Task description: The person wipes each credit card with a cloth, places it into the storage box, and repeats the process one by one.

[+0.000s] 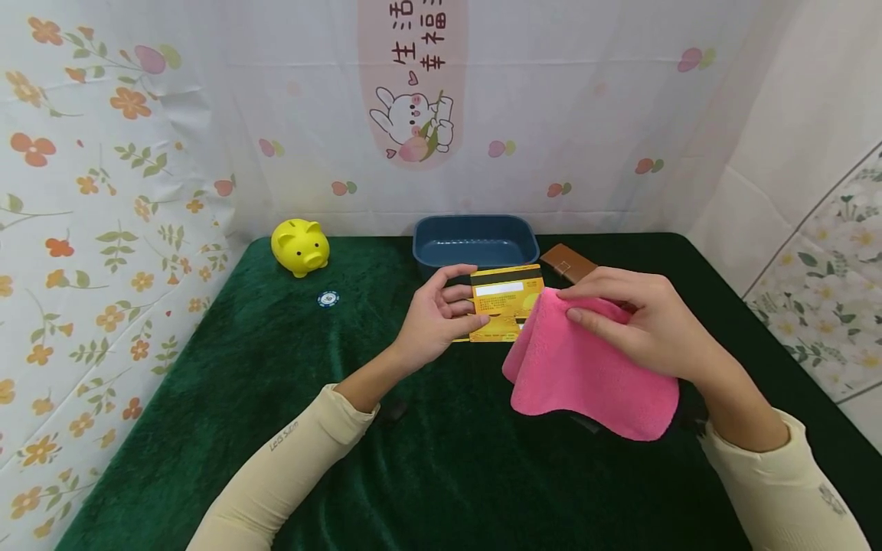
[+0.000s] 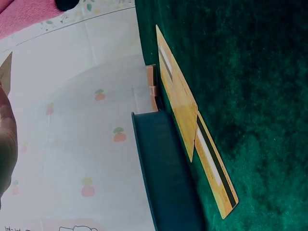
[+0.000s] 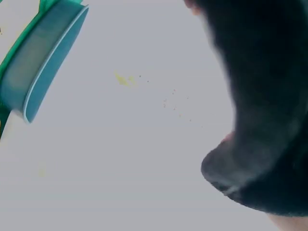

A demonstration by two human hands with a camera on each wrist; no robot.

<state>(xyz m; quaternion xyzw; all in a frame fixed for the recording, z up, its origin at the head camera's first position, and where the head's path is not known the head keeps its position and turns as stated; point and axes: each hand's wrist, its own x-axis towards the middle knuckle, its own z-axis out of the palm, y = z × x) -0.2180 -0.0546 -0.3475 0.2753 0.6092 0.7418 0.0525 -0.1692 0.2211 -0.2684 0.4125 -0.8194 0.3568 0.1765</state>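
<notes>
My left hand (image 1: 436, 315) holds a yellow bank card (image 1: 494, 306) between thumb and fingers, its back with the dark stripe facing me. In the left wrist view, two more yellow cards, one farther (image 2: 178, 98) and one nearer (image 2: 210, 161), lie end to end on the green cloth; from the head they are mostly hidden behind the held card. My right hand (image 1: 637, 325) pinches a pink cleaning cloth (image 1: 586, 375) by its upper edge. The cloth hangs down, its top corner right at the card's right edge.
A dark blue bin (image 1: 475, 223) stands at the back, with a brown wallet (image 1: 568, 264) on its right. To the left are a yellow piggy bank (image 1: 300, 246) and a blue-and-white poker chip (image 1: 328, 299). Dark green cloth (image 1: 276, 398) covers the table.
</notes>
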